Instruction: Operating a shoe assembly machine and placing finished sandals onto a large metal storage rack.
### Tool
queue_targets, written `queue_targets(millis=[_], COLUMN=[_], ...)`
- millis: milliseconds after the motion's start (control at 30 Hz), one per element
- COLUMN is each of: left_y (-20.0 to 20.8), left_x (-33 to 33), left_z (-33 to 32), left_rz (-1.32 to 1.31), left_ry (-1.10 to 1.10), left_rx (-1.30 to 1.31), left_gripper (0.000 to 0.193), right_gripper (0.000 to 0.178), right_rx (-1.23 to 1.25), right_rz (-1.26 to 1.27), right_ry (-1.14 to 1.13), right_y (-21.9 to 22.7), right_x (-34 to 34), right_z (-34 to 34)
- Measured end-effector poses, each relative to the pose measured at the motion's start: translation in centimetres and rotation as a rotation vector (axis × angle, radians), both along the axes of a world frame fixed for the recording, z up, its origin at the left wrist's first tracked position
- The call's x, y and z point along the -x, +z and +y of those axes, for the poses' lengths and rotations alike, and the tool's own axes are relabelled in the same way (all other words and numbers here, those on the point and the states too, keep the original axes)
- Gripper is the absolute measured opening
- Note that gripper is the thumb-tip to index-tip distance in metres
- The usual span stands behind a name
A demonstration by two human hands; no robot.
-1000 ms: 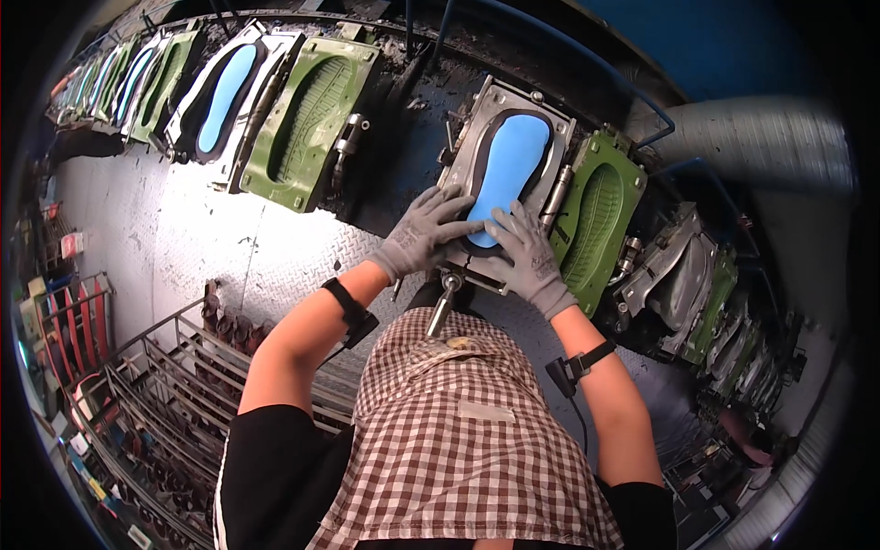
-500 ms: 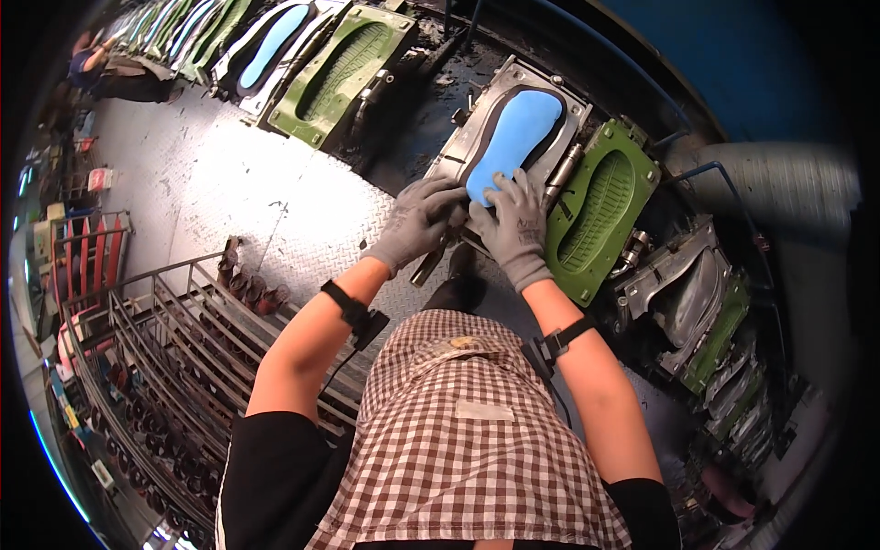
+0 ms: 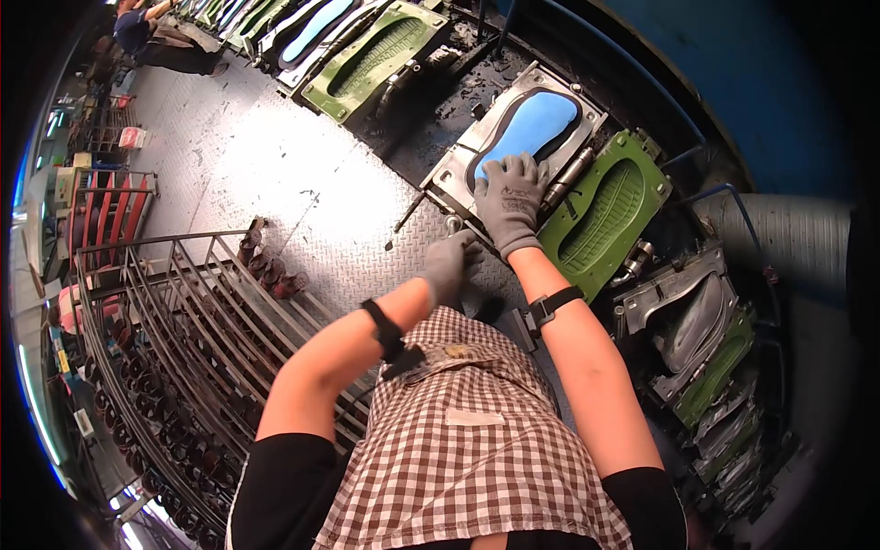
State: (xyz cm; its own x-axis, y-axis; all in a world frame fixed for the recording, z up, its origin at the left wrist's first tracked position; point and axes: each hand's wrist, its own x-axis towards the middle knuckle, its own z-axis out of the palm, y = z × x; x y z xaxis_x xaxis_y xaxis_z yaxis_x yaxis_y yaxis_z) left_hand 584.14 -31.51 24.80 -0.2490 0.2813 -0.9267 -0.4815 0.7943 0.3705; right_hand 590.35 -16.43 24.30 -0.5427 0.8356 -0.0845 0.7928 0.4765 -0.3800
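A blue shoe insole-shaped piece (image 3: pixel 539 124) with a dark border lies in the open metal sole mould (image 3: pixel 456 165) in front of me. My right hand (image 3: pixel 511 203), in a grey glove, presses on the insole's near end with its fingers spread. Gloved alike, my left hand (image 3: pixel 451 264) hovers above the floor between the mould and my apron, touching neither. Its fingers are curled in, and whatever they may hold is hidden. Just right of the metal mould sits its green half (image 3: pixel 605 215), with a ribbed sole-shaped hollow.
More green and metal moulds (image 3: pixel 376 60) continue in a line to the far left and near right. At lower left stands a metal rack (image 3: pixel 174 312) holding dark shoe parts. A silver duct (image 3: pixel 779 238) runs at right. Another person (image 3: pixel 165 41) is at far left.
My left hand has left the mould's near edge and drawn back toward my apron, its fingers curling. My right hand stays on the insole, lying flatter over its near end. The view has shifted slightly.
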Motion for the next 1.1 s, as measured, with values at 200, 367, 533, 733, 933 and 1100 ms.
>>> queue_targets(millis=[200,367,533,733,933,1100], left_y=[-15.6,2.4,-0.7,-5.2,-14.6,-12.6], left_x=[-1.3,3.5,12.5,17.9,18.7,20.1], left_z=[-2.0,2.6,1.9,14.8,23.0,22.9], left_rz=[-0.062,-0.136,0.825,0.367,-0.132,-0.337], left_ry=[0.728,0.362,-0.303,-0.159,-0.039,-0.487], left_rx=[-0.405,0.163,-0.409,-0.455,-0.23,-0.283], left_gripper=[0.041,0.053,0.063,0.054,0.055,0.05], right_gripper=[0.022,0.026,0.026,0.026,0.027,0.028], right_rx=[-0.03,-0.014,-0.519,-0.074,-0.065,-0.074], right_rz=[0.032,0.386,0.36,0.039,0.037,0.063], right_ry=[0.121,-0.163,-0.321,-0.376,-0.361,-0.347], right_y=[4.2,4.3,2.7,-2.4,-3.1,-3.5], right_x=[4.4,2.3,5.1,4.3,5.5,4.8], right_z=[-0.5,8.1,13.9,14.4,14.5,14.4])
